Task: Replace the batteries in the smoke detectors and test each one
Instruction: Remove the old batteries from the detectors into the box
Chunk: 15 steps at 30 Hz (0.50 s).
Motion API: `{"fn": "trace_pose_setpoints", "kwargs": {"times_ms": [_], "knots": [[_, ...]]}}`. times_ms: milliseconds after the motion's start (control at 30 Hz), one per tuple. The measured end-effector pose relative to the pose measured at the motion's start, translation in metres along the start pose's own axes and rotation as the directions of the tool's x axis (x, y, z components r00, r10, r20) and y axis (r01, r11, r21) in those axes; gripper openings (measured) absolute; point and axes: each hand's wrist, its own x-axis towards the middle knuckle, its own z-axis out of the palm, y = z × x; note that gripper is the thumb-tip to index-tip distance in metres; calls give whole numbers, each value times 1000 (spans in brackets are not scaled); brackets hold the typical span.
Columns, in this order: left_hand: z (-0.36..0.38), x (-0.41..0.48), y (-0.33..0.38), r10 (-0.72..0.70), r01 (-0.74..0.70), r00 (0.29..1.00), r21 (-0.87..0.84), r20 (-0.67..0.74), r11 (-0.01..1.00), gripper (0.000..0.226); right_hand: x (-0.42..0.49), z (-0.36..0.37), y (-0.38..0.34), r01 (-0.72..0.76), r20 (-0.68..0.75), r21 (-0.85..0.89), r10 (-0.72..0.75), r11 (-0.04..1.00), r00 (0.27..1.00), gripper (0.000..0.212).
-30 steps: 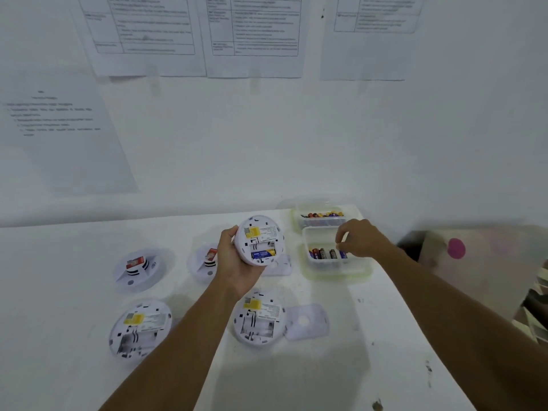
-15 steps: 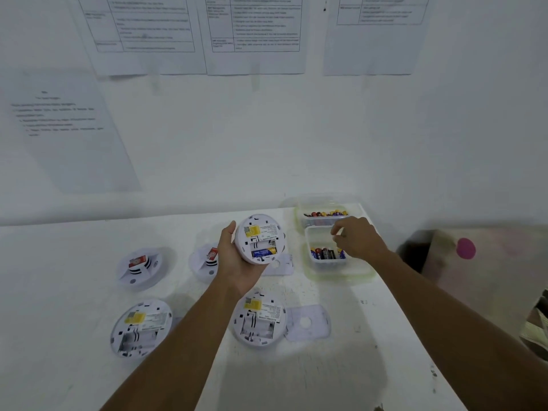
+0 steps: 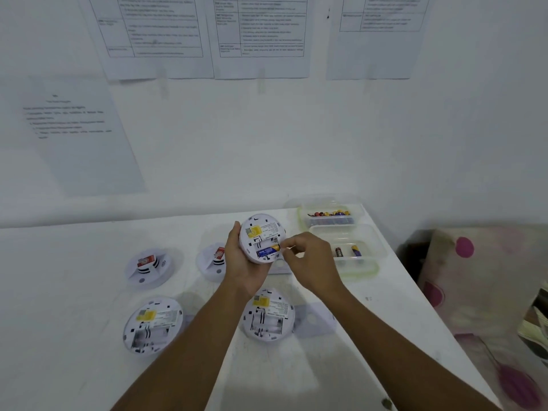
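White desk [image 3: 74, 262] against a white wall, seen from above by the person working at it. Their left hand [image 3: 241, 268] grips a round white smoke detector [image 3: 262, 237] raised above the desk, its back turned to the camera and its battery bay open; a blue and gold battery [image 3: 269, 250] sits in the bay. The right hand [image 3: 308, 262] is just beside the detector's right edge, its fingertips pinching a small item [image 3: 291, 248], seemingly another battery, though the fingers hide most of it. On the desk below lie two more detectors with their backs up and bays open, one near left [image 3: 152, 323] and one near centre [image 3: 268, 317], with a loose white cover plate [image 3: 314, 320] just beside the centre one. Behind them two detectors lie face up with red labels [image 3: 148, 266] [image 3: 215, 261]. To the right stand two clear plastic tubs: the nearer tub [image 3: 370, 271] holds two batteries, the farther tub [image 3: 305, 216] many. Printed sheets [image 3: 154, 34] hang on the wall.
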Motion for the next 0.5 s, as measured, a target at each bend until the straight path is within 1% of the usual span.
{"fn": "trace_pose_setpoints", "kwargs": {"times_ms": [100,167,233,300,400,500], "knots": [[-1,-2,0,21,-21,1000,33,-21,999,61,-4,7,-3,-56,-12,49,56,997,998,15],[0,-3,-1,31,-29,999,54,-33,998,60,-6,9,-6,-145,5,147,146,978,989,15],[-1,-4,-2,42,-39,998,61,-48,997,59,-7,9,-10,-261,73,274,251,925,965,14],[-1,-5,-3,50,-47,998,54,-49,997,58,-7,8,-13,-343,129,352,318,871,939,13],[-2,-6,-3,59,-57,997,46,-40,997,54,-8,5,-17,-366,121,410,348,835,930,11],[-2,-8,-3,54,-52,998,49,-36,997,51,-8,4,-20,-316,67,398,316,862,946,8]]}}
